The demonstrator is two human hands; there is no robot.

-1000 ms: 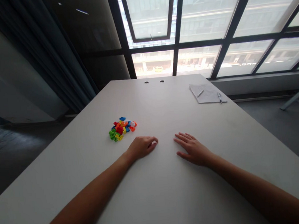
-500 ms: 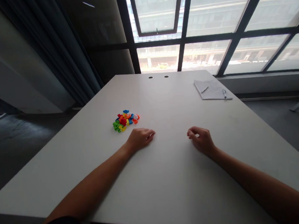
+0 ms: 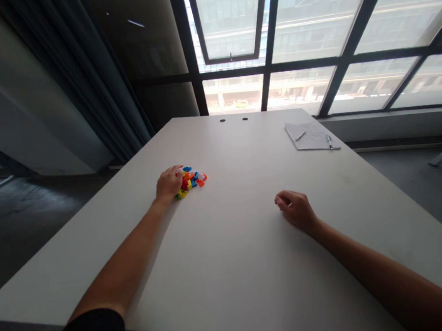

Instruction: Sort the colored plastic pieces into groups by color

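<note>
A small heap of bright plastic toy pieces (image 3: 192, 177) in red, yellow, green, blue, orange and white lies left of the middle of the white table. My left hand (image 3: 168, 184) is at the left side of this heap, fingers apart and curved over its edge, covering most of the green pieces. Whether the fingertips touch any piece is hidden. Off to the right, my right hand (image 3: 295, 208) rests on the tabletop with its fingers loosely curled in toward the thumb. Nothing shows in it, and no object lies close to it.
Sheets of paper (image 3: 308, 134) with two pens on them lie at the table's far right. Two round cable holes sit near the far edge of the table (image 3: 238, 149). Beyond are windows (image 3: 229, 27), with a dark curtain (image 3: 95, 73) on the left.
My left hand has moved left and away from me, from in front of the heap onto its left side. My right hand stays in place. The view has tipped up slightly.
</note>
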